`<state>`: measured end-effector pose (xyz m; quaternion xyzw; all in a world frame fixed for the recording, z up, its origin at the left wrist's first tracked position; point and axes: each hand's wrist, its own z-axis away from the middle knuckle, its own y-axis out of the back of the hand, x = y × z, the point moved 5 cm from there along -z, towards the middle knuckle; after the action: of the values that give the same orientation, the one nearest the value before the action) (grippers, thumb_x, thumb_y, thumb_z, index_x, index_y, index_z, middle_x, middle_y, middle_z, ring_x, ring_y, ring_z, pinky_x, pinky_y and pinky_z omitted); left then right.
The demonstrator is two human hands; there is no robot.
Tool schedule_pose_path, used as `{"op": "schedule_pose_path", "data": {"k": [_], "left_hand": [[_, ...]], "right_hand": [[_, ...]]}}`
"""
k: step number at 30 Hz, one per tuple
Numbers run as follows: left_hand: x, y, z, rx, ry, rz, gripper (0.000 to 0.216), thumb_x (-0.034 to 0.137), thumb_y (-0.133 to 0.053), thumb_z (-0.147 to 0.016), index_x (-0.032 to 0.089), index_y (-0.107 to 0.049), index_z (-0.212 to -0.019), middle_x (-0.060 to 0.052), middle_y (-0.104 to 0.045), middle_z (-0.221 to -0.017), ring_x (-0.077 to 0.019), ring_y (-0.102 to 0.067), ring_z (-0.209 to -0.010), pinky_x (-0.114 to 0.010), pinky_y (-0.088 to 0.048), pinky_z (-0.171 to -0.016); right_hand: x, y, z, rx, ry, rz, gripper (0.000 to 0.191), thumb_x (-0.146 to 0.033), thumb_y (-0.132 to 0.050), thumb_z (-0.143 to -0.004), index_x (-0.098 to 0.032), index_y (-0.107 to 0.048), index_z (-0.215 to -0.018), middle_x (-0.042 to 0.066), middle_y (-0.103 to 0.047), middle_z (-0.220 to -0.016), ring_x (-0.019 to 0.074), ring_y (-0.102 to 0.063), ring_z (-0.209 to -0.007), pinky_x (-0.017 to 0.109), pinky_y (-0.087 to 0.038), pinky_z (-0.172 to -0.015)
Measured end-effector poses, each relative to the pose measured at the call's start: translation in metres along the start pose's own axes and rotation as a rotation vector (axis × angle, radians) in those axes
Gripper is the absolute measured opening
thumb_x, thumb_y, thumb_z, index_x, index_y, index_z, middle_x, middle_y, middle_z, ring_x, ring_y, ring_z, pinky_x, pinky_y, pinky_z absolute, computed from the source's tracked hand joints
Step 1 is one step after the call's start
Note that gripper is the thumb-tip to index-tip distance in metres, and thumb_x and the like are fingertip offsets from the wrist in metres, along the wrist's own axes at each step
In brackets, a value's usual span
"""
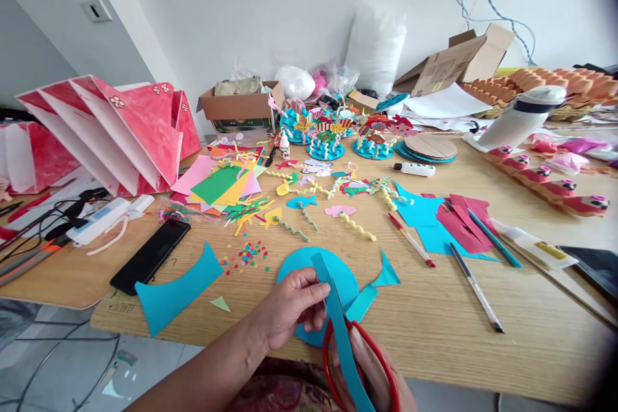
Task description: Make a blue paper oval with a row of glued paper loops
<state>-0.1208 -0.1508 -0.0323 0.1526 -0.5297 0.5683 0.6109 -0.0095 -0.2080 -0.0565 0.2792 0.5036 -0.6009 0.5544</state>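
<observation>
My left hand [290, 306] pinches a long blue paper strip [340, 328] near its upper end, fingers closed on it. My right hand [371, 367] sits low at the frame's bottom edge with fingers through the red handles of a pair of scissors [360, 360], whose blades lie along the strip. Beneath both hands a blue paper disc [302, 264] lies flat on the wooden table [483, 335]. Blue offcuts [381, 280] rest just right of the disc.
A curved blue paper piece [174, 290] and a black phone [150, 256] lie to the left. Pens [476, 286], coloured paper sheets [219, 183], confetti [248, 254], spiral-tailed paper fish [302, 206], blue craft stands [326, 135], a glue bottle [284, 145], cardboard boxes [241, 103] and red folded paper [120, 129] crowd the table.
</observation>
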Motion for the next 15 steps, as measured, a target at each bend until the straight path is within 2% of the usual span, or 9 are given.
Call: {"op": "schedule_pose_path", "data": {"k": [3, 8, 10, 15], "left_hand": [[0.0006, 0.0009, 0.0007, -0.002, 0.002, -0.006, 0.034, 0.044, -0.065, -0.069, 0.016, -0.047, -0.07, 0.005, -0.05, -0.049, -0.0043, -0.044, -0.038, -0.015, -0.021, -0.034], [0.0043, 0.0017, 0.0015, -0.039, -0.033, 0.014, 0.03, 0.044, -0.06, -0.074, 0.016, -0.049, -0.079, 0.004, -0.055, -0.054, -0.0049, -0.047, -0.039, -0.014, -0.023, -0.033], [0.0053, 0.0037, 0.0011, -0.022, -0.05, 0.018, 0.029, 0.042, -0.06, -0.075, 0.016, -0.049, -0.081, 0.004, -0.055, -0.055, -0.0051, -0.048, -0.039, -0.014, -0.023, -0.033], [0.0046, 0.0064, 0.0006, 0.049, -0.046, -0.014, 0.03, 0.042, -0.063, -0.072, 0.016, -0.047, -0.073, 0.006, -0.051, -0.049, -0.0051, -0.047, -0.038, -0.014, -0.023, -0.033]], "right_hand": [[0.0001, 0.0013, -0.0008, 0.046, 0.027, -0.014, 0.035, -0.055, -0.064, -0.068, -0.02, -0.064, -0.066, 0.0, -0.059, -0.06, 0.0162, -0.05, -0.06, 0.03, -0.045, -0.072], [0.0049, -0.0035, 0.0011, 0.074, -0.004, -0.09, 0.037, -0.056, -0.062, -0.07, -0.02, -0.061, -0.062, 0.0, -0.055, -0.056, 0.0157, -0.05, -0.058, 0.029, -0.045, -0.068], [0.004, -0.0063, 0.0022, 0.057, -0.034, -0.097, 0.038, -0.056, -0.061, -0.07, -0.02, -0.059, -0.06, -0.001, -0.054, -0.054, 0.0158, -0.05, -0.057, 0.029, -0.045, -0.066], [-0.001, -0.003, 0.0067, 0.092, -0.04, -0.083, 0.036, -0.057, -0.065, -0.066, -0.021, -0.063, -0.069, 0.001, -0.06, -0.06, 0.0204, -0.055, -0.066, 0.03, -0.046, -0.065]]}}
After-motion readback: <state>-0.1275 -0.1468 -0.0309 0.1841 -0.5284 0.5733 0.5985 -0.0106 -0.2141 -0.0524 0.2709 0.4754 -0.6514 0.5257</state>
